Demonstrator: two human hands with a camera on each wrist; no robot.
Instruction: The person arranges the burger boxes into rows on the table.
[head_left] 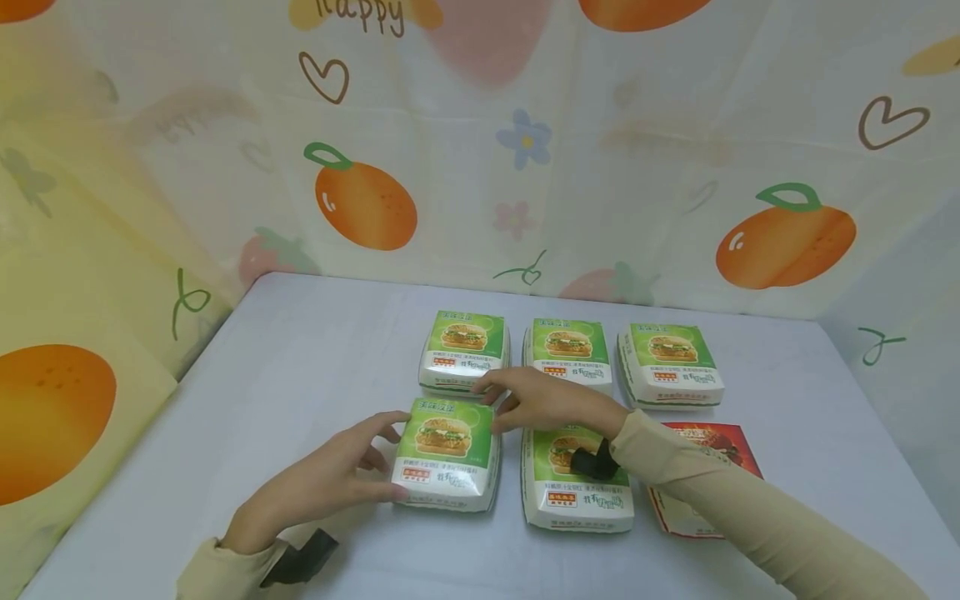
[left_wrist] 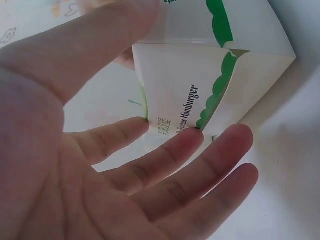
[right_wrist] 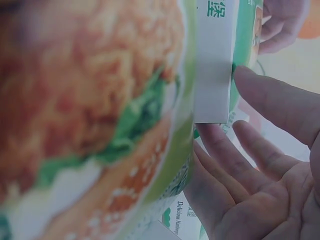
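Note:
A green-and-white hamburger box (head_left: 442,454) sits flat at the front left of the group, between both hands. My left hand (head_left: 330,471) is at its left side, thumb by the front corner. In the left wrist view, the fingers (left_wrist: 175,195) extend loosely along the box's printed side (left_wrist: 175,90). My right hand (head_left: 543,400) reaches over from the right, its thumb at the box's right edge. Its fingers (right_wrist: 225,155) are spread near the back corner in the right wrist view. Behind stands another hamburger box (head_left: 465,346), close to the right fingertips.
Two more green boxes, a middle one (head_left: 567,346) and a right one (head_left: 671,362), complete the back row. Under the right forearm lie another green box (head_left: 577,500) and a red-and-white packet (head_left: 727,437), both partly covered. A white tablecloth (head_left: 247,417) meets a printed curtain (head_left: 450,108).

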